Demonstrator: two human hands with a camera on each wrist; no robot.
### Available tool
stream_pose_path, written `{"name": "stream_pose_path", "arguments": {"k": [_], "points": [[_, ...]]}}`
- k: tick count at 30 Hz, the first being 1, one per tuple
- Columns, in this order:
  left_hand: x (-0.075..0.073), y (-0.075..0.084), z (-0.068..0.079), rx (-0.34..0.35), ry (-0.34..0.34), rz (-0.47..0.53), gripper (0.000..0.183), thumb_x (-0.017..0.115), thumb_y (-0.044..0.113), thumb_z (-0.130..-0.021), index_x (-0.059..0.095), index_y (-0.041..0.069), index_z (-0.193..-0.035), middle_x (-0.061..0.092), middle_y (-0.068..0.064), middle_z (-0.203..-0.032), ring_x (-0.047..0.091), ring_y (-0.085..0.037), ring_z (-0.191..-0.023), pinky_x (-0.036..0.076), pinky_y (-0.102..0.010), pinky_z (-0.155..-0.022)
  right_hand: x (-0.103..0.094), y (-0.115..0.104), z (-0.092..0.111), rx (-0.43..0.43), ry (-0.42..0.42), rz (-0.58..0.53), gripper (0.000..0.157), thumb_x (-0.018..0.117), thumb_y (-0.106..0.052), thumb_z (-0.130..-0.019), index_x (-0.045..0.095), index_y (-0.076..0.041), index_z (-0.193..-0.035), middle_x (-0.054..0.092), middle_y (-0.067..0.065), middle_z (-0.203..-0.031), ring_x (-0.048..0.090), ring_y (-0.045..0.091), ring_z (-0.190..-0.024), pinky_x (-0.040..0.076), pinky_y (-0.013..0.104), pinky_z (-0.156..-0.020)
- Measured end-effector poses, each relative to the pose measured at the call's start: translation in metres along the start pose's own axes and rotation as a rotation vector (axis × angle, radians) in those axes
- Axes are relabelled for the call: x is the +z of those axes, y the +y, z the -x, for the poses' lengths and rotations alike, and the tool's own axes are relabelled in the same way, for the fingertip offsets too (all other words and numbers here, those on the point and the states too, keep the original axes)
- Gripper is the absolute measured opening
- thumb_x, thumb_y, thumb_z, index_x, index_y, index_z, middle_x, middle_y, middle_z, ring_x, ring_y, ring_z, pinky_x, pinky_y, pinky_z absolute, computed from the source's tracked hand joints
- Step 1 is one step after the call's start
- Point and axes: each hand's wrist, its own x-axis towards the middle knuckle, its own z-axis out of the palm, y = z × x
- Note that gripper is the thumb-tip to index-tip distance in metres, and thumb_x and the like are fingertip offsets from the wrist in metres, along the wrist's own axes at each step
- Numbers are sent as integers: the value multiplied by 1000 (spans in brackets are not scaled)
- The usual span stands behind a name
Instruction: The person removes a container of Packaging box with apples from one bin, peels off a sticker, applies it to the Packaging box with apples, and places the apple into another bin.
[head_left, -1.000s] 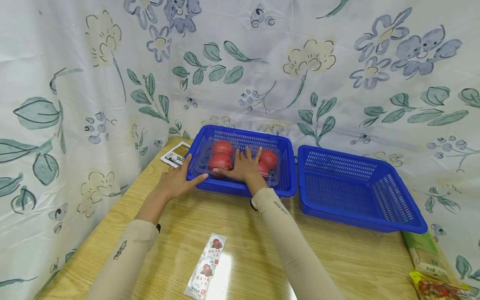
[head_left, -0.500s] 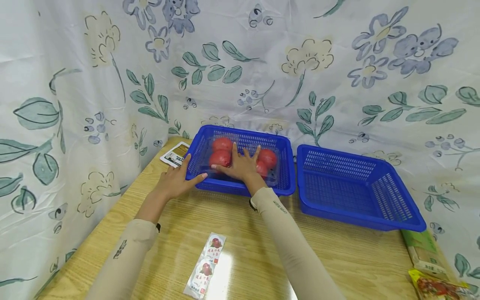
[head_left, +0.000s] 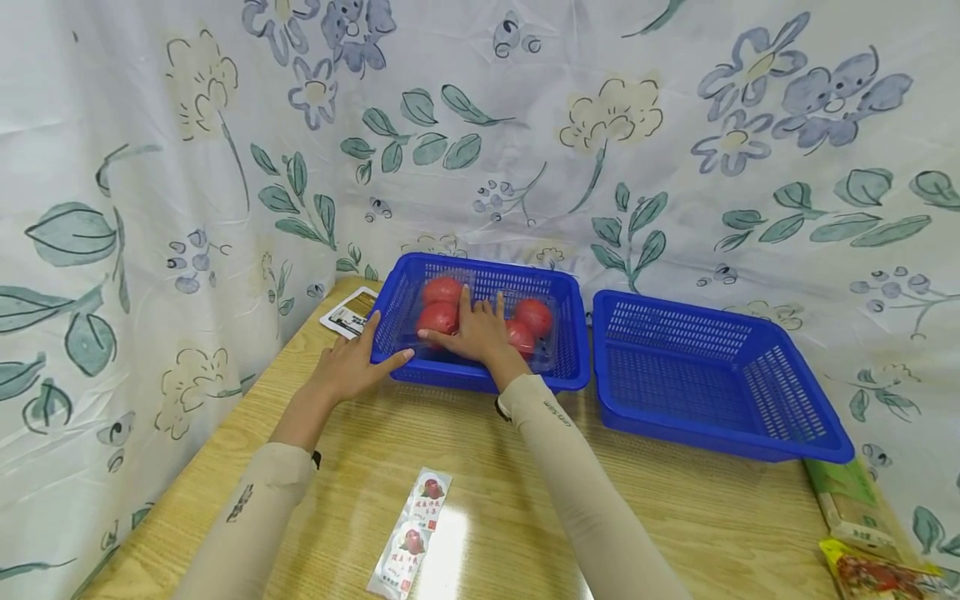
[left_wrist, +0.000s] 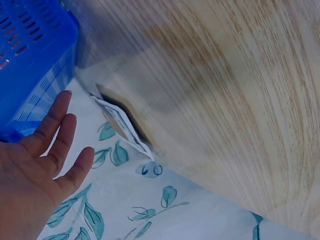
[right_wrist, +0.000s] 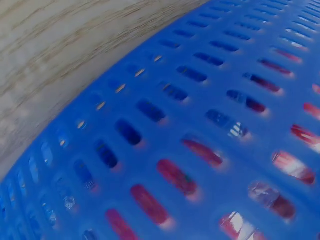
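My right hand (head_left: 480, 332) reaches into the left blue basket (head_left: 487, 382), its fingers spread over the inner side of a clear plastic box (head_left: 408, 333). Two red round fruits (head_left: 437, 320) sit in that box, with the thumb across the nearer one. To the right of the hand lies a second clear box (head_left: 551, 354) with red fruits (head_left: 533, 317) inside. My left hand (head_left: 348, 367) touches the basket's left front corner, thumb along the front rim. In the left wrist view its fingers (left_wrist: 60, 135) extend beside the basket's outer wall. The right wrist view shows only slotted basket wall, the hand hidden.
Right of this basket stands another blue basket (head_left: 675, 375). A white printed packet (head_left: 351, 310) lies at the table's back left, and a strip of two sachets (head_left: 412, 533) near the front. Green packaging (head_left: 851, 500) and a colourful bag (head_left: 877, 575) sit at right. Floral cloth hangs behind.
My right hand has drawn slightly left over the left box, and its fingers have come closer together, uncovering more of the fruits in the right box. The left hand stays at the corner.
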Motion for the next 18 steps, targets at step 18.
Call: {"name": "stream_pose_path", "arguments": {"k": [18], "points": [[2, -1, -1, 2, 10, -8, 104, 34, 77, -92, 1, 6, -160, 37, -31, -152, 38, -57, -133, 25, -73, -105, -5, -21, -1, 111, -69, -445, 121, 66, -67, -81, -3, -7, -159, 17, 36, -157, 34, 56, -138, 31, 65, -110]]}}
